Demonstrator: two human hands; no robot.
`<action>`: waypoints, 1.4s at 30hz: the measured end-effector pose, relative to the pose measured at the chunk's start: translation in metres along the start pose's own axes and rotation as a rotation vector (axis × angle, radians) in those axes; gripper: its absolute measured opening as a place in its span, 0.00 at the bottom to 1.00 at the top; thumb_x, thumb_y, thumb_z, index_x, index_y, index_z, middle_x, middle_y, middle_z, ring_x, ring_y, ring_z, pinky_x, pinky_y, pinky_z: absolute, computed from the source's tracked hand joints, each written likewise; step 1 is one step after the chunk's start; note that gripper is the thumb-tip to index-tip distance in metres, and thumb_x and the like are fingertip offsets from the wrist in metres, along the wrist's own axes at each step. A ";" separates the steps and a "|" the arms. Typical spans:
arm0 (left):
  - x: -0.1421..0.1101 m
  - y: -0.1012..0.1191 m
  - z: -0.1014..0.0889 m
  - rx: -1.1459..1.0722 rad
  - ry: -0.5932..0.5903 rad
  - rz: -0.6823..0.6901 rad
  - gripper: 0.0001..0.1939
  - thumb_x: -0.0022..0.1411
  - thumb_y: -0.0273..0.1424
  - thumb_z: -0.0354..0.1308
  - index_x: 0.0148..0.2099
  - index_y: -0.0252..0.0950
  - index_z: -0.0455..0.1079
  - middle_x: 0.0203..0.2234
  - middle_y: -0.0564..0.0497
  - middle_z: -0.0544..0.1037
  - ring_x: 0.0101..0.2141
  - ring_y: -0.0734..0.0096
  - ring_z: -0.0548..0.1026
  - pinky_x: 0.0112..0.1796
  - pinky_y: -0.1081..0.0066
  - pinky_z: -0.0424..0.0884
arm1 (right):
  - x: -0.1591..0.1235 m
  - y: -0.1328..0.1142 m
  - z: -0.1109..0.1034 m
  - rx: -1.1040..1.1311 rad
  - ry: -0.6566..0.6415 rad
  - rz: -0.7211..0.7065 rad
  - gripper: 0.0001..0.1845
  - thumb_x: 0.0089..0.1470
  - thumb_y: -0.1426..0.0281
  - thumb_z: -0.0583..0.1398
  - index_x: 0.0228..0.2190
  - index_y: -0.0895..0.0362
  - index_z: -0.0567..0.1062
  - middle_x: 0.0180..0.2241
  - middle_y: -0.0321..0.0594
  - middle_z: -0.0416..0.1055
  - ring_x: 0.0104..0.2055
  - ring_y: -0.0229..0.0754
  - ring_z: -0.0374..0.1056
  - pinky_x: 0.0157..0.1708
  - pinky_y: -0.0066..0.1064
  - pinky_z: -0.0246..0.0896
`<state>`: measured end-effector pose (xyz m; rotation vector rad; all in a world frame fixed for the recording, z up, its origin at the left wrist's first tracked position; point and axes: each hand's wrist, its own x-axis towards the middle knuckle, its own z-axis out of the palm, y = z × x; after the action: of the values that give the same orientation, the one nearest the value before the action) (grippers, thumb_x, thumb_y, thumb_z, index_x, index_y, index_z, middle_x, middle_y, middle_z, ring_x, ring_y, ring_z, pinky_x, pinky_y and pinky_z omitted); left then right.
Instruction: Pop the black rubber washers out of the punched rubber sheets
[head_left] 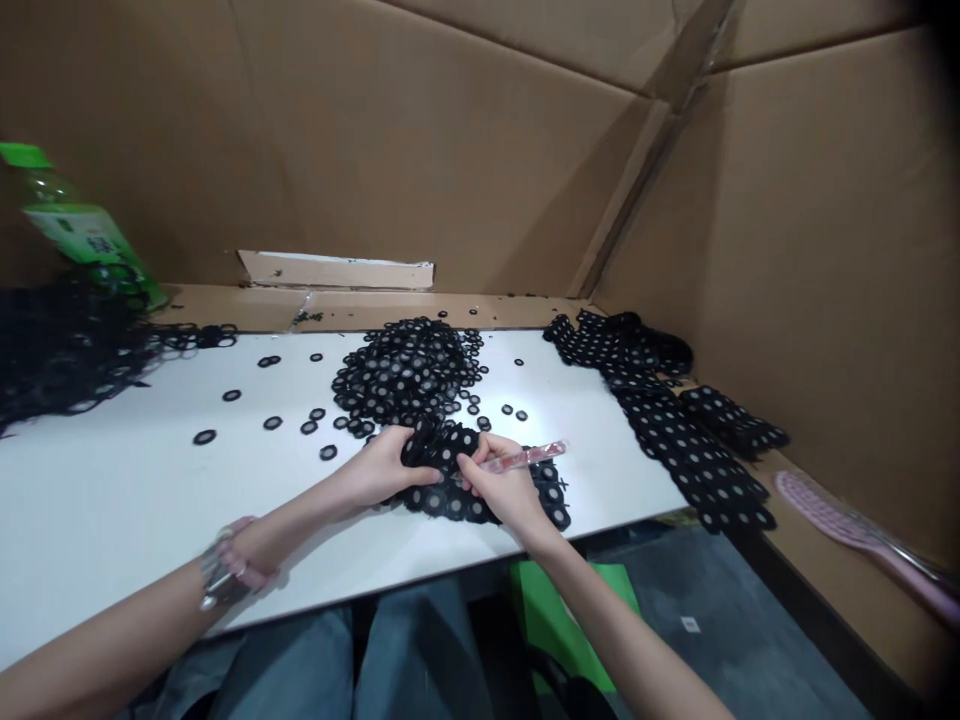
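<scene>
Well, my left hand (386, 468) is clamped on a black strip (457, 507) of joined rings and gathers it into a fold at the lower middle of the frame. My right hand (502, 487) is closed around a pink tool (525, 457), and its far end points to the right. I cannot tell exactly where its other end touches, because my fingers (469, 465) cover it. My two hands are just apart, and the strip lies under and between them.

For this work, I think it is better to pinch the strip firmly, so that the rings do not slide. The pink tool should stay low and steady, close to the place where the rings join. Slow, small movements seem safer here, because a quick pull may catch the loose rings (319, 420) lying near my left hand.

A pile of rings (405, 370) sits just above my hands on the white board (127, 510). Longer strips (675, 440) lie at the right of the frame, and a tangled heap (67, 360) lies at the left, under a green-capped bottle (75, 225). A pink brush (847, 525) rests on the cardboard ledge (840, 590) at the right.
</scene>
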<state>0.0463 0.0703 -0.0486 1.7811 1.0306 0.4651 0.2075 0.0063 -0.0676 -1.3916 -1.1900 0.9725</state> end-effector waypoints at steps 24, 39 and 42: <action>0.006 -0.005 0.001 -0.223 -0.112 -0.168 0.19 0.45 0.37 0.61 0.40 0.35 0.67 0.36 0.49 0.77 0.36 0.63 0.74 0.33 0.70 0.71 | 0.003 0.006 -0.007 0.291 0.027 -0.038 0.16 0.48 0.66 0.60 0.18 0.55 0.58 0.13 0.28 0.63 0.14 0.30 0.55 0.16 0.22 0.47; 0.003 0.011 0.005 0.200 -0.131 0.006 0.18 0.47 0.44 0.58 0.35 0.36 0.70 0.31 0.52 0.77 0.33 0.61 0.74 0.30 0.72 0.67 | -0.009 0.006 -0.013 0.065 0.042 -0.038 0.16 0.47 0.67 0.60 0.16 0.55 0.58 0.11 0.29 0.62 0.12 0.32 0.56 0.13 0.22 0.45; 0.002 0.008 0.006 0.189 -0.145 0.035 0.19 0.47 0.45 0.58 0.35 0.36 0.69 0.31 0.52 0.77 0.34 0.62 0.73 0.32 0.72 0.67 | -0.009 0.006 -0.012 0.001 0.051 -0.080 0.15 0.46 0.70 0.59 0.16 0.55 0.58 0.11 0.29 0.61 0.13 0.33 0.58 0.14 0.23 0.47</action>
<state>0.0554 0.0669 -0.0441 1.9722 0.9684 0.2624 0.2186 -0.0052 -0.0718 -1.3498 -1.1980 0.8763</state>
